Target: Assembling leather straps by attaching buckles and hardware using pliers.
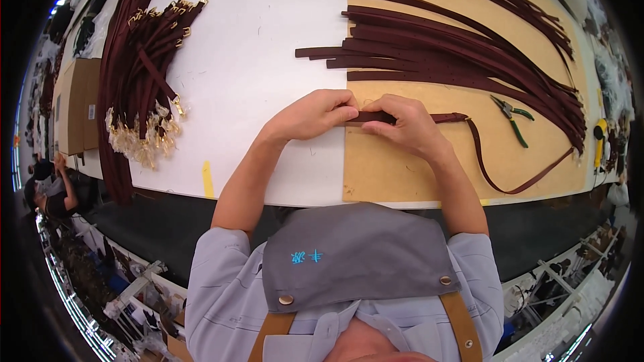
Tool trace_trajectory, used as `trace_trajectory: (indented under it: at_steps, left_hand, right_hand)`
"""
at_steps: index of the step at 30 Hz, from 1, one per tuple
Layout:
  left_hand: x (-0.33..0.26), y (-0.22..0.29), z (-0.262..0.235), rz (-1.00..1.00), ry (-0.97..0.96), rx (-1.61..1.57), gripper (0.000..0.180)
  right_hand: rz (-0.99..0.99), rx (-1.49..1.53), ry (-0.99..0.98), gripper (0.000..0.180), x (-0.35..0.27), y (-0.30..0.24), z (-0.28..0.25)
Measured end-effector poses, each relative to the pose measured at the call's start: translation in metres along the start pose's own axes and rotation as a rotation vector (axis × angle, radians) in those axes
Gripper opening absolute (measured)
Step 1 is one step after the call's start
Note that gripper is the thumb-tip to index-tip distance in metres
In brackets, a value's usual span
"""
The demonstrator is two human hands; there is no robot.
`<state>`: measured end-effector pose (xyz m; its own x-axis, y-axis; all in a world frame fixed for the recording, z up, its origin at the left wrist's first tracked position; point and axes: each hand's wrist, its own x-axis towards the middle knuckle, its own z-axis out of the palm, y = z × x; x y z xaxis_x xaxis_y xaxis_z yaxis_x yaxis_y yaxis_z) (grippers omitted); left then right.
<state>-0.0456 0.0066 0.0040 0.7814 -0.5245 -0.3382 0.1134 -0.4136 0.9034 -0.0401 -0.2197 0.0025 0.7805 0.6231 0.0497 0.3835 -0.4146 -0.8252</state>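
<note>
A dark burgundy leather strap [370, 117] runs level between my two hands, just above the seam where the white and tan table surfaces meet. My left hand [314, 115] pinches its left end between thumb and fingers. Close beside it, my right hand [408, 126] is closed round the strap, thumb below and curled fingers above. From there the strap passes a small brass-coloured fitting and droops in a loop toward the right edge of the table. Green-handled pliers [520, 134] lie with their jaws apart, right of my right hand.
Burgundy straps [429, 50] lie fanned out behind my hands. A heap of straps with gold buckles and clear wrapping [144, 74] covers the left side. Beyond the left edge are a cardboard box [77, 104] and another person [55, 191]. A yellow tool [599, 141] sits far right.
</note>
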Motion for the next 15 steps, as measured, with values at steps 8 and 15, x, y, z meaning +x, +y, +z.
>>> trace_trajectory:
  at_steps: [8,15]
  left_hand:
    - [-0.002,0.007,-0.014,-0.057,-0.005,-0.053,0.016]
    - [-0.065,0.028,-0.064,-0.058,0.096,0.090,0.017]
  right_hand:
    - [-0.011,-0.014,0.050,0.027,-0.001,0.001,-0.018]
    - [0.210,-0.227,0.028,0.020,-0.047,0.016,-0.077]
